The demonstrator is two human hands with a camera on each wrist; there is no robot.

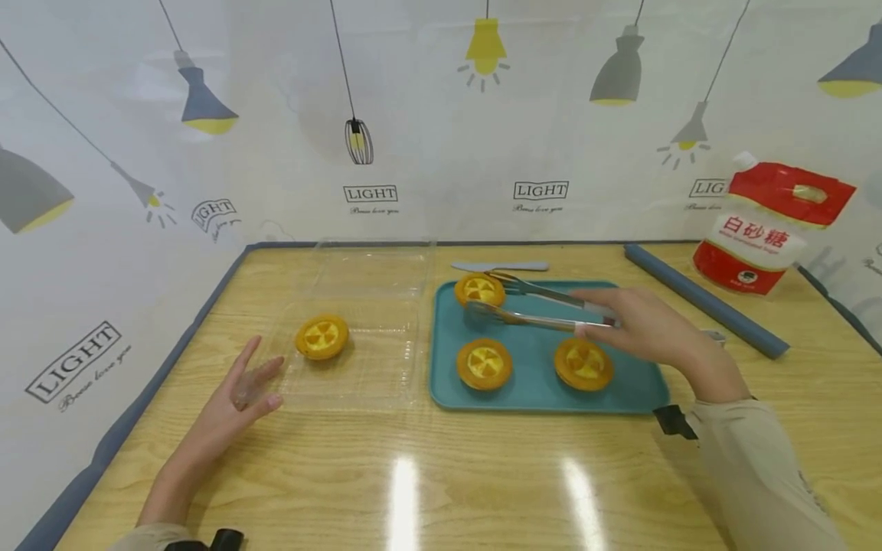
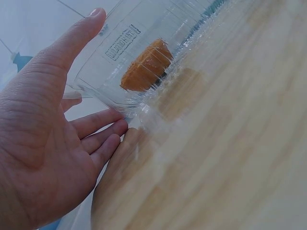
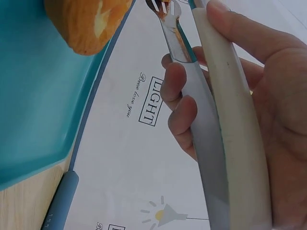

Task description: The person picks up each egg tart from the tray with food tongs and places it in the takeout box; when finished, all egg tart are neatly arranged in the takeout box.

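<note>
My right hand [image 1: 644, 325] grips a pair of tongs [image 1: 544, 321] with pale handles; in the right wrist view the fingers curl round the handles [image 3: 237, 124]. The tongs' spread tips reach the back-left egg tart [image 1: 479, 291] on a teal tray [image 1: 544, 404]. Two more tarts, one front left [image 1: 485, 364] and one on the right [image 1: 583, 364], sit on it. My left hand [image 1: 230, 405] has its fingers spread beside a clear plastic box [image 1: 372, 375], fingertips right at its corner in the left wrist view. Inside the box, toward its left side, lies a single tart [image 1: 321, 337].
The box's clear lid [image 1: 368, 268] lies folded back toward the wall. Behind the tray is a knife [image 1: 499, 266]. At the right, a blue-grey rolled tube [image 1: 706, 301] lies slantwise, with a red and white sugar bag [image 1: 768, 226] standing behind it near the patterned backdrop.
</note>
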